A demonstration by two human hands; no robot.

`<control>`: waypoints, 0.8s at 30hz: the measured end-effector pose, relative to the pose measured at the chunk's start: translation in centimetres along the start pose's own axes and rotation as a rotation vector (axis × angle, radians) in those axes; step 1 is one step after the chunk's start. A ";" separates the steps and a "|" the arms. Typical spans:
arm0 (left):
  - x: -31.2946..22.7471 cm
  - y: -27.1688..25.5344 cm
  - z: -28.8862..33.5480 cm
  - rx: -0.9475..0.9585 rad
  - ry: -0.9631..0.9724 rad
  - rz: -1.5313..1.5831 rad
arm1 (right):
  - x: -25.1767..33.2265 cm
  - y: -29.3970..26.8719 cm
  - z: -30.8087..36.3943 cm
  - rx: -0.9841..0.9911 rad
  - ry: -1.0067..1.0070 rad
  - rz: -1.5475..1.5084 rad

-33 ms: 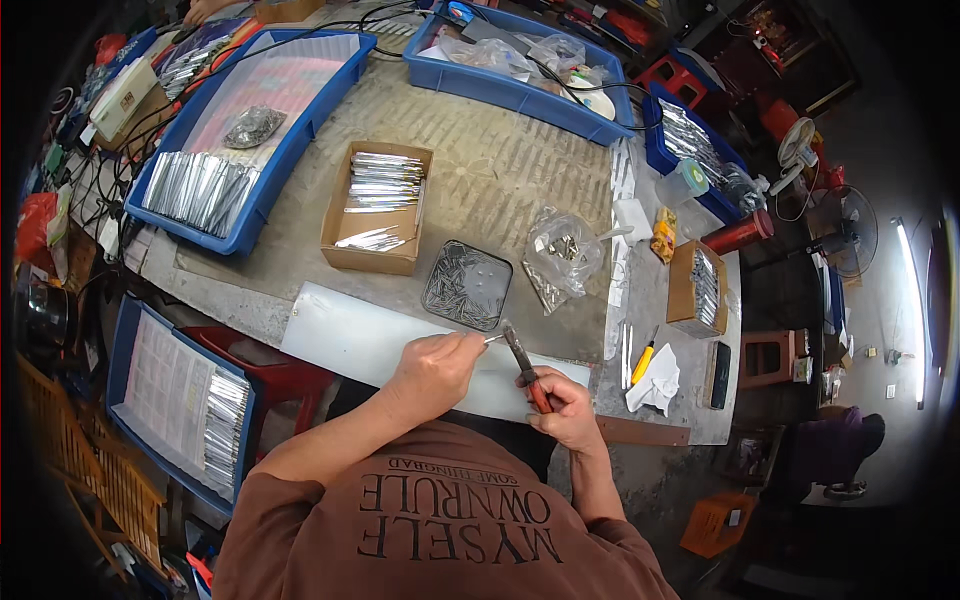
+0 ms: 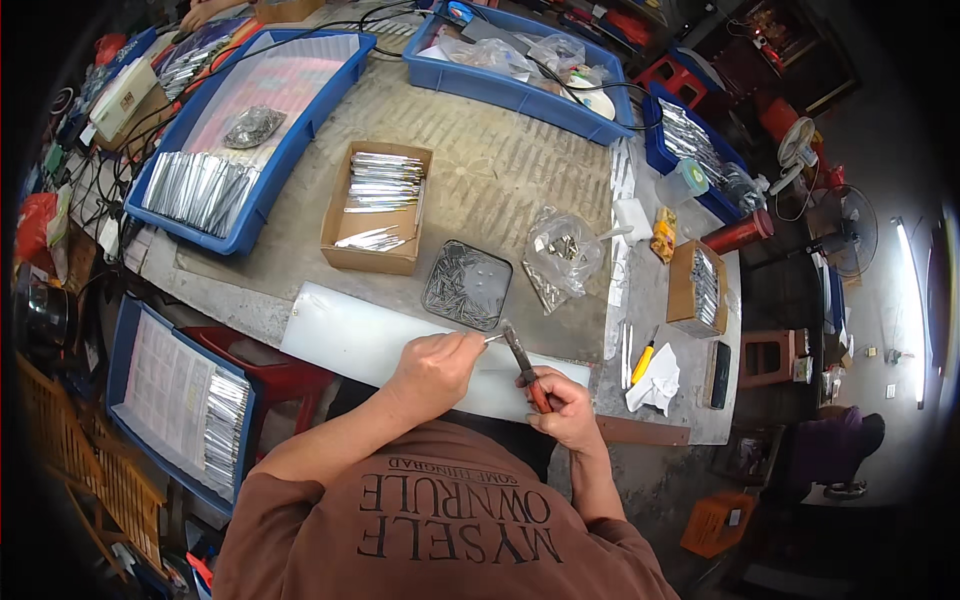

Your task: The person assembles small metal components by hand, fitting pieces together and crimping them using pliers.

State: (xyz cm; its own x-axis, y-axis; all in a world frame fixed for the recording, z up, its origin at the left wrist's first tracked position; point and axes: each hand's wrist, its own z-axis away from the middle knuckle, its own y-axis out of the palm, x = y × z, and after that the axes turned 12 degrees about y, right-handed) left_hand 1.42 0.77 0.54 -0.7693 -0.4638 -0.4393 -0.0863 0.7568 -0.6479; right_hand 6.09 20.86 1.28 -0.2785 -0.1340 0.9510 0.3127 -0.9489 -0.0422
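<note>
Table [image 2: 480, 195]: crowded around the work; a dropped small part could roll among the other things on it.
White sheet [image 2: 350, 328]: lies under the hands; its surface looks smooth, so a loose piece might slide off its near edge.
Cardboard box [image 2: 368, 258]: open-topped, holding silvery rods; a swing of the left forearm could knock it.
Black tray [image 2: 489, 278]: just beyond the hands, full of small metal parts; a careless knuckle could tip it.
Left hand [image 2: 437, 373]: pinching the slim piece; a weak pinch might let it twist.
Right hand [image 2: 568, 410]: wrapped around the pliers [image 2: 521, 358]; a slip could nip the left fingertips nearby.
Slim piece [image 2: 493, 339]: beside the pliers' head, contact unclear; off-centre pressure could bend it.
</note>
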 end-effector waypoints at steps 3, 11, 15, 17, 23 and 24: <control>-0.1 -0.1 -0.1 -0.006 -0.014 0.009 | 0.1 0.0 0.0 0.002 0.006 0.002; 1.0 -1.1 -0.2 0.163 -0.632 1.222 | 0.4 -0.9 0.3 0.009 -0.028 0.103; 1.4 -1.8 -0.2 0.284 -0.842 1.680 | 1.0 -1.2 0.4 0.045 -0.067 0.201; 1.7 -1.9 0.0 0.297 -0.871 1.733 | 1.3 -1.1 0.4 0.053 -0.065 0.249; 2.1 -1.3 0.6 0.302 -0.886 1.717 | 1.3 -1.0 0.5 0.052 -0.066 0.285; 2.1 -1.2 0.7 0.304 -0.878 1.681 | 1.3 -1.1 0.6 0.051 -0.066 0.285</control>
State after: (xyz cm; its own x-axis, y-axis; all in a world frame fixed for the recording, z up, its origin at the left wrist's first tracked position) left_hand 0.33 -1.43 -0.02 0.5647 0.4085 -0.7171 0.4665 0.5587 0.6857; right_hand 5.93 21.88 2.71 -0.1142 -0.3726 0.9210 0.4155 -0.8600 -0.2964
